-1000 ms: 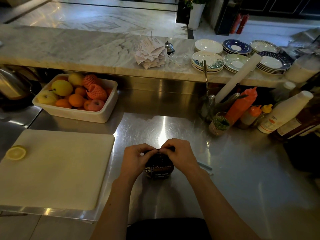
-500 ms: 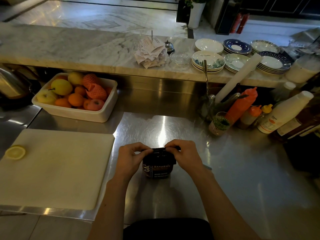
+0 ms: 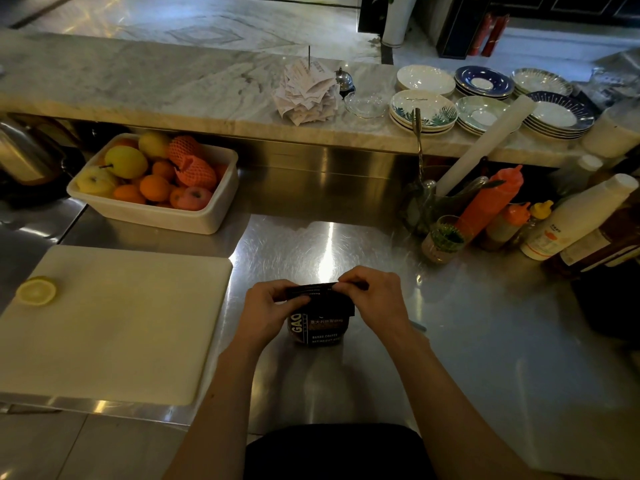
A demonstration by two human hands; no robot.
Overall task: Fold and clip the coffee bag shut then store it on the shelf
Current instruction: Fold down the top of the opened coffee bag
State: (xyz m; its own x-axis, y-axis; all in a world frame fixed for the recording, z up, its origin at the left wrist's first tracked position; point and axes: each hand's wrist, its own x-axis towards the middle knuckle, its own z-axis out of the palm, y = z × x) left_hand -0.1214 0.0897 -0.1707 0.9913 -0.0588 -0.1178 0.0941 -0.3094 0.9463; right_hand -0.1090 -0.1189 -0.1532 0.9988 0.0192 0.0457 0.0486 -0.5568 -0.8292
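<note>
A small dark coffee bag [image 3: 322, 327] with white lettering stands upright on the steel counter [image 3: 467, 358], close to my body. Its top is folded over into a flat dark strip. My left hand [image 3: 268, 311] pinches the left end of that strip. My right hand [image 3: 375, 299] pinches the right end from above. A thin pale object [image 3: 417, 325] lies on the counter just behind my right wrist; I cannot tell whether it is the clip. No shelf is clearly in view.
A white cutting board [image 3: 114, 320] with a lemon half [image 3: 36, 291] lies at the left. A white tub of fruit [image 3: 152, 183] stands behind it. Sauce bottles [image 3: 491, 206] and a utensil holder crowd the right. The raised marble ledge [image 3: 173, 88] carries stacked plates [image 3: 422, 110] and receipts.
The bag's top has gone from bunched between my fingers to a flat folded strip. My hands have moved apart along it and risen slightly.
</note>
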